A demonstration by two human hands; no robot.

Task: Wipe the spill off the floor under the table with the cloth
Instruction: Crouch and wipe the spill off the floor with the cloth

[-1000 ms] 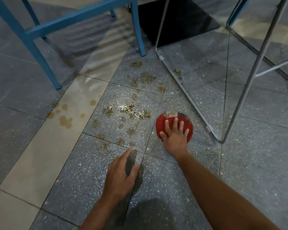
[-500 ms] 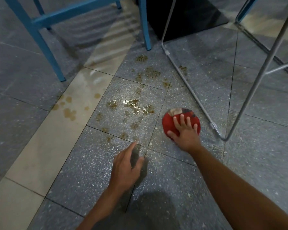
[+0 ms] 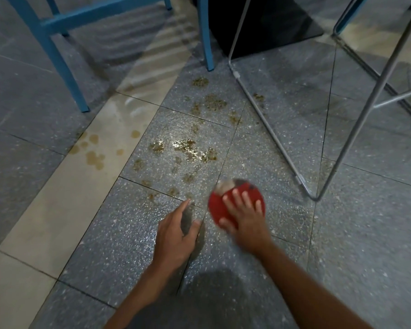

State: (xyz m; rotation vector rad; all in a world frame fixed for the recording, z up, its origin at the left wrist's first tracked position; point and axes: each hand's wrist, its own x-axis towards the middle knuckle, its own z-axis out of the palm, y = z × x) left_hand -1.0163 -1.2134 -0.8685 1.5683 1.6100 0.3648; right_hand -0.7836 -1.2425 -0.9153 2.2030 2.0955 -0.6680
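Figure: floor (image 3: 365, 233) of speckled grey tiles, seen from above by someone kneeling over it. The right hand (image 3: 244, 217) lay flat on a round red cloth (image 3: 217, 207), fingers straight and spread, palm pressing the cloth to the tile; nothing was gripped, and both hand and cloth were blurred. The cloth sat on the grey tile just beside the near edge of the spill (image 3: 190, 148), a scatter of brown, wet-looking splotches that ran away from the person toward a blue chair leg (image 3: 205, 39). The left hand (image 3: 176, 241) was open too, propped on the floor on its fingertips and thumb, close beside the cloth but not touching it, its index finger pointing at the nearest splotches. Further brown drops (image 3: 94, 157) lay on a pale tile strip (image 3: 57, 210) that crossed the floor on the left. To the right of the cloth, a thin grey metal frame (image 3: 314, 198) rested on the floor and bent upward at its near corner, near the cloth but apart from it. One small splotch lay against that frame farther back. A black slab (image 3: 266, 22) lay flat on the floor beyond the spill.
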